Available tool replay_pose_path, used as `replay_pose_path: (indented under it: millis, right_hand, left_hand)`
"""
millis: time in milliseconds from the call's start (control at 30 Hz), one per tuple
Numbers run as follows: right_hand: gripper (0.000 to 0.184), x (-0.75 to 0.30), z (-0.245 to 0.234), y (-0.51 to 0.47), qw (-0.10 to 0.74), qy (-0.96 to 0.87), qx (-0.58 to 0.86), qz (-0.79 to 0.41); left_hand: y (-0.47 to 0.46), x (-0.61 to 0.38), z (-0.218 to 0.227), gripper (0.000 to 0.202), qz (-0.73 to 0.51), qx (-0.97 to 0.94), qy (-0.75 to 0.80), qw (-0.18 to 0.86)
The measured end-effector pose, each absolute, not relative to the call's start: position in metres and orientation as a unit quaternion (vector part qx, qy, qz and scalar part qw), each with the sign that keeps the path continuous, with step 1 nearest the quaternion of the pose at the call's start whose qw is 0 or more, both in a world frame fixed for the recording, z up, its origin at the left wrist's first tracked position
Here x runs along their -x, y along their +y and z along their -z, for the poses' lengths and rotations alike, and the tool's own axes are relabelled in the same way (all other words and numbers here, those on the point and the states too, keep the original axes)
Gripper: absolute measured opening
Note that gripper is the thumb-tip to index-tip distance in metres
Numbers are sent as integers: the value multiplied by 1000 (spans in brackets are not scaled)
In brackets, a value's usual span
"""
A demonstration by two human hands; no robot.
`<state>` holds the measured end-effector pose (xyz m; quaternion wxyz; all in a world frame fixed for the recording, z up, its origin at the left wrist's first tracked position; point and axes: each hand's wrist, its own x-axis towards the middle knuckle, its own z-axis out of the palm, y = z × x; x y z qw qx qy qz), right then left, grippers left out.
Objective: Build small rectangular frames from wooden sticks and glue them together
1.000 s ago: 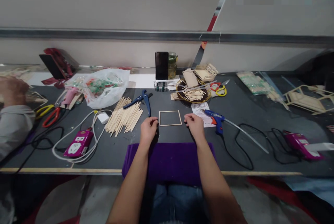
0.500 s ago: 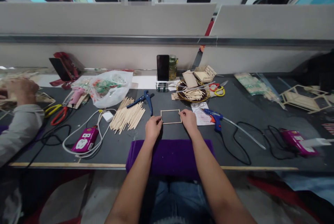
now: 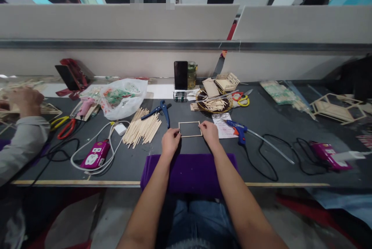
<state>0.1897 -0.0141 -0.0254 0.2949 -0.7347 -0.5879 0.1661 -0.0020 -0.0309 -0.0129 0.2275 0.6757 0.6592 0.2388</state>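
Observation:
A small rectangular frame of thin wooden sticks (image 3: 190, 136) lies on the dark table between my hands. My left hand (image 3: 171, 140) pinches its left side, fingers closed. On the opposite side, my right hand (image 3: 209, 132) grips the right edge between thumb and fingers. To the left is a loose pile of wooden sticks (image 3: 141, 129), with a blue cutter (image 3: 162, 111) touching its upper end. Right of my right hand, a blue hot glue gun (image 3: 240, 131) with a long glue stick lies partly on a printed paper (image 3: 223, 127).
A basket of sticks (image 3: 215, 105), scissors (image 3: 242, 98) and a phone (image 3: 180, 75) stand behind. Purple cloth (image 3: 188, 173) covers the front edge. Cables run from purple power boxes (image 3: 95, 155) on both sides. At far left, a co-worker's hand (image 3: 26, 100) works among sticks.
Both hands keep their hold on the stick frame in nearly the same place. The whole view has shifted very slightly.

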Motion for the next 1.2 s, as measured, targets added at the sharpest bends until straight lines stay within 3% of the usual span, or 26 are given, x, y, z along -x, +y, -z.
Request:
replay_pose_path:
  millis: [667,967,1100,1200]
  right_hand:
    - [21,-190,29,-21,338,-565,732,-176]
    - [38,-209,11,-37,510,-479,689,-192]
    - [38,-219,-3,-47,531,-478,674,-186]
    - [36,-225,-8,-53,533,-489,667,-181]
  left_hand:
    - [-28,4,18,24,-282,-653,655,256]
    - [-25,4,27,27,-367,-607,650,273]
    - [-29,10,16,27,-434,-613,620,225]
    - [-31,36,0,26,-397,-617,654,183]
